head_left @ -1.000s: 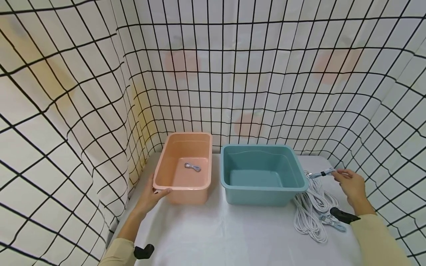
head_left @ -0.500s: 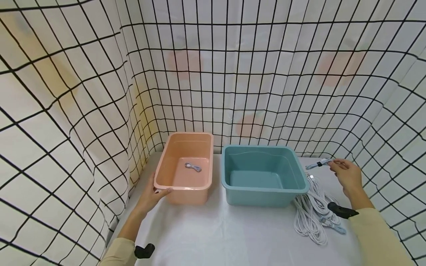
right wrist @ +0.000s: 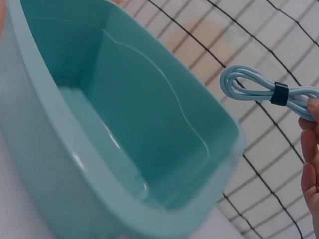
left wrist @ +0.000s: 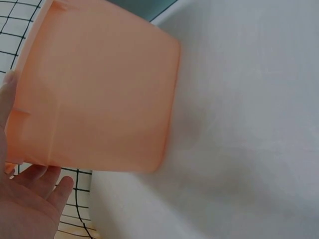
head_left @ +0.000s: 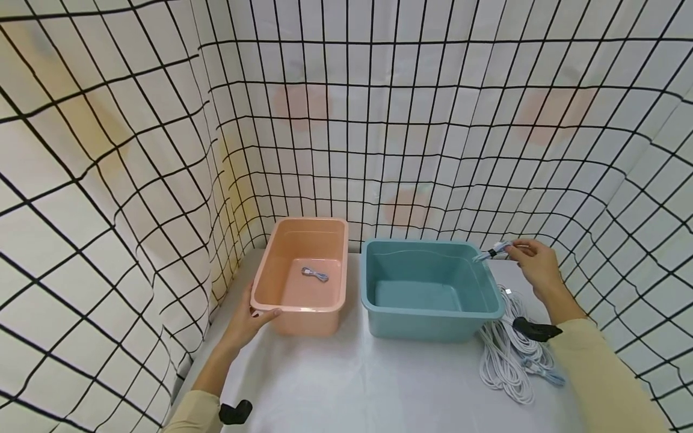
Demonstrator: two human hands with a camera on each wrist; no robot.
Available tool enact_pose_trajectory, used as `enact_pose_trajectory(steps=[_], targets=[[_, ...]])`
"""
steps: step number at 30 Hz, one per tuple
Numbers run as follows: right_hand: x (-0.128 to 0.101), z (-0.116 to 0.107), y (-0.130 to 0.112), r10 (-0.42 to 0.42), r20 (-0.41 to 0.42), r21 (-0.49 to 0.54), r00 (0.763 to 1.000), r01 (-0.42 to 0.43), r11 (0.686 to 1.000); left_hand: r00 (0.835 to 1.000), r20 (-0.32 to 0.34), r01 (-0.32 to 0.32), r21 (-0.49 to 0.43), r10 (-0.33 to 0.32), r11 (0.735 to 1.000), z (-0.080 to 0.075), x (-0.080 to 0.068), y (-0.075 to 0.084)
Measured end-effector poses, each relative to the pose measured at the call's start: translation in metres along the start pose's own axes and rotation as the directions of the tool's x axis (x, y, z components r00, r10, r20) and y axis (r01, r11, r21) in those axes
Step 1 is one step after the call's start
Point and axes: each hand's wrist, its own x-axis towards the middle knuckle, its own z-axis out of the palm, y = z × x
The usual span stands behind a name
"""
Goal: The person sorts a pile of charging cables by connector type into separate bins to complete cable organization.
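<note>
Right hand [head_left: 536,264] is pinching a coiled cable [head_left: 491,252] over the teal bin's [head_left: 433,313] far right corner; left hand [head_left: 250,317] is gripping the orange bin's [head_left: 303,319] rim

We were working in what looked like a staged recording booth or a small lab set-up, not a lived-in room. A cream curtain printed with a black grid [head_left: 135,150] hung around us on three sides and closed off everything beyond it. Our table was covered by a plain white cloth [head_left: 346,385]. On it stood only two plastic tubs, a peach tub [head_left: 301,278] and a teal tub [head_left: 428,290], with a heap of white cables [head_left: 506,355] beside them. We wore black wrist-mounted camera straps [head_left: 533,329] over our sleeves.
</note>
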Motion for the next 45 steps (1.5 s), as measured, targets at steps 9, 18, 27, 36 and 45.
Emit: enact_pose_trajectory(steps=[9,18,27,36,45], targets=[[0.01,0.03,-0.032,-0.047,0.049,0.018,0.998,0.046,0.999,1.0,0.001,-0.016,-0.021,0.016,1.0,0.0,-0.001,0.0],[0.021,0.06,-0.058,-0.067,0.092,0.048,0.994,0.062,0.997,1.0,-0.002,-0.003,-0.013,0.003,1.0,0.0,0.0,0.0],[0.026,0.089,-0.08,-0.105,0.123,0.101,0.987,0.093,0.991,1.0,-0.002,-0.001,-0.002,0.001,1.0,-0.001,0.001,0.0],[0.027,0.126,-0.102,-0.133,0.176,0.148,0.975,0.107,0.983,1.0,-0.007,-0.006,0.006,0.006,1.0,-0.003,0.001,0.001],[0.025,0.151,-0.125,-0.135,0.212,0.217,0.968,0.088,0.972,1.0,-0.009,-0.008,0.009,0.008,1.0,-0.001,0.001,-0.001]])
